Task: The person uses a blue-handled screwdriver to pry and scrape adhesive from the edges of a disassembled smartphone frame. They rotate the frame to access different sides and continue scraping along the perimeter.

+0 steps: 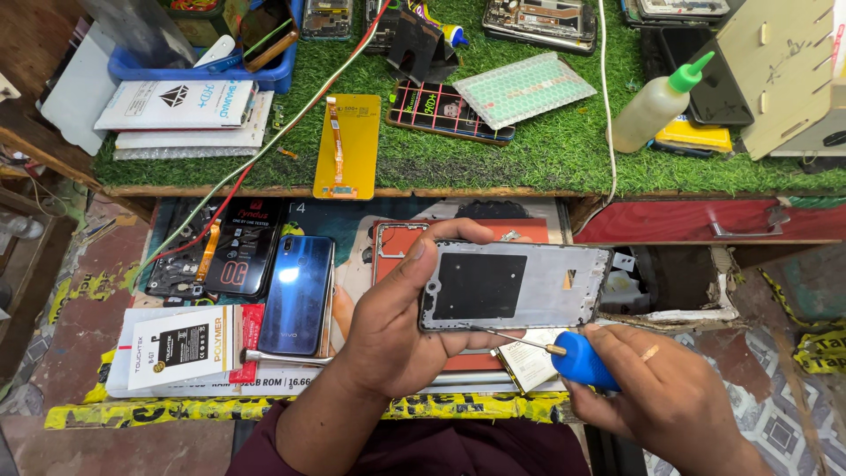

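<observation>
A workbench filled the view from above: an upper shelf covered in green artificial turf [546, 159], and below it a cluttered tabletop [352, 220] edged with yellow tape. On the turf lay a yellow display panel with its orange ribbon cable [346, 145], a patterned phone case [449, 112], a bubble-wrap pouch [522, 88] and a squeeze bottle with a green nozzle [656, 106]. On the tabletop sat a blue phone back [297, 293], a boxed battery [181, 345] and a black packaged screen [242, 247].

At centre, the left hand [392, 330] wrapped around one end of a silver phone middle frame [513, 286], holding it level above the tabletop, thumb on its upper face. The right hand [656, 397] closed around a blue-handled screwdriver [577, 360], its thin tip touching the frame's near edge.

The tip looked liable to slip off that narrow edge and scratch the frame or jab the left palm, since the frame was held unsupported in the air.
</observation>
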